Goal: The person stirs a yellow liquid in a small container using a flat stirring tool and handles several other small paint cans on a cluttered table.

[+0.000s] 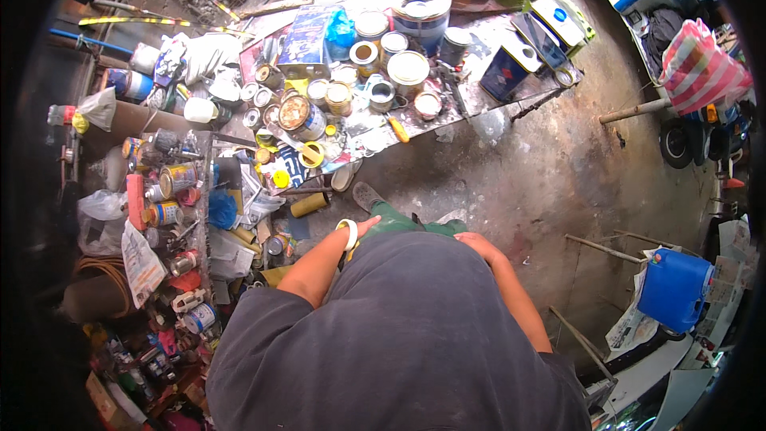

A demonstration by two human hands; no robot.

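My left hand lies on the left leg of my green trousers, its visible fingers stretched out and holding nothing. A white ring-shaped band sits around that wrist. On the other leg rests my right hand, fingers laid flat, with nothing in them; the curve of my dark shirt hides part of my lap. Beyond my left hand, a yellowish cardboard tube lies near my shoe.
Ahead, a paint-stained table carries several paint cans, an orange-handled tool and a dark rectangular can. Cluttered shelving stands close on my left. A blue jerrycan and metal legs are at the right.
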